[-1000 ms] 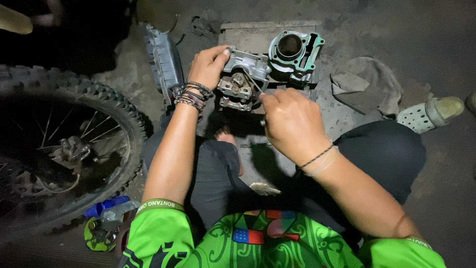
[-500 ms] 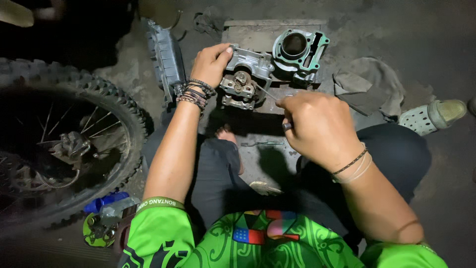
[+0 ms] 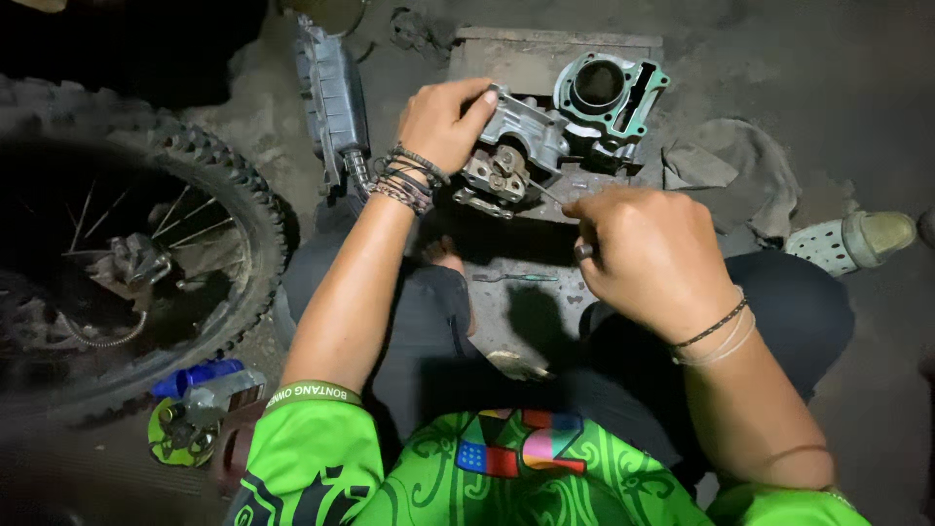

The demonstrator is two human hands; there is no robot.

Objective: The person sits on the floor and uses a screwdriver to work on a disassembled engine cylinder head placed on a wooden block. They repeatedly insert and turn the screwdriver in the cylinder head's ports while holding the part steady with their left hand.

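Foremost, wheel (image 3: 117, 263), cut off at left edge. Cylinder head (image 3: 511, 156) on floor slab (image 3: 545, 54), left hand (image 3: 438, 122) gripping it. Right hand (image 3: 653, 258) fisted; thin tool hard to make out. Cylinder (image 3: 609, 93) beside.

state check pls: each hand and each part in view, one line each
left hand: gripping the cylinder head
right hand: closed on a thin tool, tip at the head
cylinder head: off the engine, propped on the slab
cylinder block: removed, bore open, facing up
motorcycle wheel: lying on the floor
rag: crumpled on the floor
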